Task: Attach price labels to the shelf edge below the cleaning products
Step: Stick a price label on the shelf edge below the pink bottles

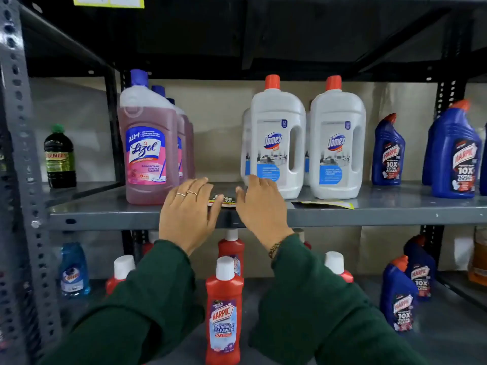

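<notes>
A black and yellow price label [222,201] lies on the front of the grey metal shelf [369,216], at the edge between the pink Lizol bottle [147,148] and the white Domex bottles [279,143]. My left hand [188,214] lies flat over the shelf edge, fingers spread, touching the label's left end. My right hand [261,206] rests on the label's right end, fingers apart. A second label [322,204] lies flat on the shelf below the right Domex bottle [338,143].
Blue Harpic bottles [453,151] stand at the right, a dark green-capped bottle [60,156] at the left. The lower shelf holds red Harpic bottles [224,312], a blue Colin bottle [73,270] and more blue Harpic bottles [400,293]. A perforated upright [23,154] frames the left side.
</notes>
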Demonstrator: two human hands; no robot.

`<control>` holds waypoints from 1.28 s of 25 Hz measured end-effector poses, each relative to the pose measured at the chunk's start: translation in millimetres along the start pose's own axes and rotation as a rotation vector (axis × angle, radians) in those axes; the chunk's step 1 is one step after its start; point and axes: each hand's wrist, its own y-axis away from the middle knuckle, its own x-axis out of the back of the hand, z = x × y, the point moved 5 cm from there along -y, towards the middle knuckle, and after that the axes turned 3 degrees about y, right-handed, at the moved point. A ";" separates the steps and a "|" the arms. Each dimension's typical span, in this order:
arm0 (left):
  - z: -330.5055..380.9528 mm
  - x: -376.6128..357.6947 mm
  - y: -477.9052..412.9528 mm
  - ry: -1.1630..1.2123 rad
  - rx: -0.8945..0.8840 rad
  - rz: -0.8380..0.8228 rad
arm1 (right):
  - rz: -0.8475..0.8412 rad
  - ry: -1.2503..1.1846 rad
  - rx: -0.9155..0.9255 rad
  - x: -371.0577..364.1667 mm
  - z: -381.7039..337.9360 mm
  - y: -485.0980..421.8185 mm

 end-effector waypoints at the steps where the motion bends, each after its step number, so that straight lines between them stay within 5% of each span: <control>1: -4.3 -3.6 5.7 -0.024 -0.002 0.005 | -0.069 0.003 -0.057 -9.0 -2.0 -3.1; 7: -17.3 -12.2 24.4 -0.101 -0.007 -0.002 | -0.398 0.044 -0.249 -31.2 -5.5 -14.8; 13: -18.0 -14.9 26.3 -0.098 0.014 -0.035 | -0.141 -0.256 -0.182 -22.1 -14.9 -14.9; 16: -23.3 -7.6 24.5 0.140 0.055 0.032 | 0.056 -0.464 -0.204 -13.5 -12.9 -9.0; 19: -31.7 17.6 15.8 0.488 0.135 0.128 | 0.021 -0.721 -0.263 -10.4 -17.7 -4.3; 21: -39.6 37.0 9.2 0.440 0.126 0.167 | -0.073 -0.798 -0.196 -9.8 -33.0 -0.3; 25: -58.0 61.6 4.7 0.149 -0.059 0.144 | -0.095 -0.690 0.062 -4.5 -67.7 4.6; 32: -98.6 57.5 28.8 0.310 0.135 -0.140 | -0.130 -0.415 0.122 -31.0 -92.7 15.6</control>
